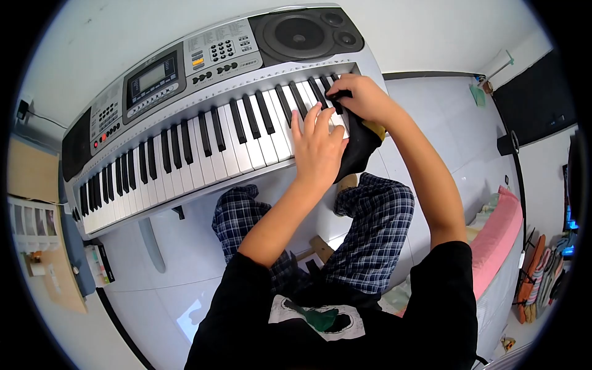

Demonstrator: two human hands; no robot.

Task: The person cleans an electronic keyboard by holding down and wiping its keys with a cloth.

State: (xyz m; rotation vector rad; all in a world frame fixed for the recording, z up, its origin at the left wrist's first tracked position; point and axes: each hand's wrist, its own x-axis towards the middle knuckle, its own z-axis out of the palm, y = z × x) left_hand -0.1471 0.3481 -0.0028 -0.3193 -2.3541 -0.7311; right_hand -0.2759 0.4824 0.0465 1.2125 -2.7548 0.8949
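An electronic keyboard with white and black keys stretches in front of me. My left hand lies over the keys near its right end, fingers spread and fingertips on the white keys. Its thumb side is beside a black cloth, which hangs over the keyboard's right front corner and has a yellow part. At the last keys on the right, my right hand is closed on a bunched part of this cloth. The palm hides some of the cloth.
The keyboard's speaker and display are along its back, near the wall. A wooden shelf unit stands at left. To the right are a bed with a pink cushion and a rack of folded clothes.
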